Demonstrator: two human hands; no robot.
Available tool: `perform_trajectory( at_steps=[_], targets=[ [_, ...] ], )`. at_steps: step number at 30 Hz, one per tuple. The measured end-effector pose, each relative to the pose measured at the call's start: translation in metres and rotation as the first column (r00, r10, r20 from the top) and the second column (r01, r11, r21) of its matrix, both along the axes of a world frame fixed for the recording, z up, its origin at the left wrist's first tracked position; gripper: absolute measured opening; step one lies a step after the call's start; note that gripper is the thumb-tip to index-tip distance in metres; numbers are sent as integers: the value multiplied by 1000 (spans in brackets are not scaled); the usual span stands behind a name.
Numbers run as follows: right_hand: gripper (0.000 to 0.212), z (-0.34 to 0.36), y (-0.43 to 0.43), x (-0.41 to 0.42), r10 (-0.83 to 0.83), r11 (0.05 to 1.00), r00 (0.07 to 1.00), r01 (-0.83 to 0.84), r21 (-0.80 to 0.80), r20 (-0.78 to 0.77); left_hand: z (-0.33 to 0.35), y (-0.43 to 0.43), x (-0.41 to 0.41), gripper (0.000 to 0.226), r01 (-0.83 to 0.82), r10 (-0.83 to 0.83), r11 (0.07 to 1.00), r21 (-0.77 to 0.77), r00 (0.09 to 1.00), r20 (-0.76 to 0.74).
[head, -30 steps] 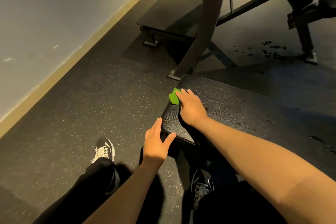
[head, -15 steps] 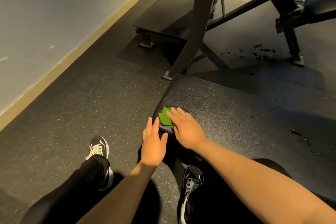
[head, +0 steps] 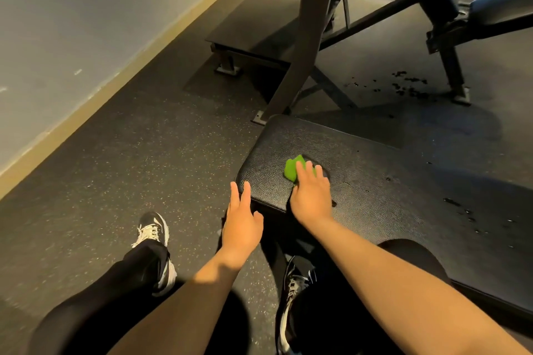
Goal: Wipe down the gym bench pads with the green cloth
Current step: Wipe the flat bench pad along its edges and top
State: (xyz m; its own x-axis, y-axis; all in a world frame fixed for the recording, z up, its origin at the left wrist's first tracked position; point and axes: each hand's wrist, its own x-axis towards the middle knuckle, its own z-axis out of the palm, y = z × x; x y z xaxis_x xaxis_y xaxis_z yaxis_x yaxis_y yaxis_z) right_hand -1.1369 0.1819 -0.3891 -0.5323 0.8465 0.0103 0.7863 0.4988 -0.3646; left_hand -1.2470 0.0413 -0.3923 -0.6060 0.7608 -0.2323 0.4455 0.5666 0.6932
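right hand (head: 311, 196) lay flat, fingers straight, pressing green cloth (head: 290, 171) onto bench pad (head: 375, 170) near its end | left hand (head: 240, 222) open beside the pad's corner, contact unclear | advice: even palm pressure, overlapping strokes toward the dark droplets (head: 451, 201) | hidden: most of the cloth lay under fingers; pad's right end was cut off

cloth (head: 292, 170) on counter (head: 375, 170), near its left corner, under right grip (head: 313, 196) fingers | left grip (head: 240, 228) just left of it, at counter's corner edge | upright post (head: 300, 46) on floor (head: 144, 153) behind counter | wall (head: 72, 23) far left
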Motion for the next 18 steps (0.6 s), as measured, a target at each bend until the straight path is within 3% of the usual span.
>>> perform_trajectory(
  at_steps=[5, 9, 12, 15, 18],
  targets=[
    [63, -7, -39, -2, 237, 970, 971, -238, -42, -28, 3, -1, 0, 76, 8, -8, 1000, -9, 1000, 8],
    [65, -4, -22, 11, 357, 934, 934, -357, -15, -23, 5, -4, -2, 76, 16, -16, 999, -28, 1000, 6],
    [58, -1, 12, 16, 222, 974, 975, -222, 40, 10, 7, -5, -4, 74, 20, -20, 999, -40, 1000, 1],
    [59, -1, 39, 14, -25, 999, 999, 26, -32, 30, 9, -5, -7, 70, 12, -11, 998, -66, 1000, 18],
    [62, 4, 42, -4, -144, 985, 989, 145, -98, 18, 11, -4, -8, 67, -2, 4, 998, -69, 1000, 28]
  ],
)
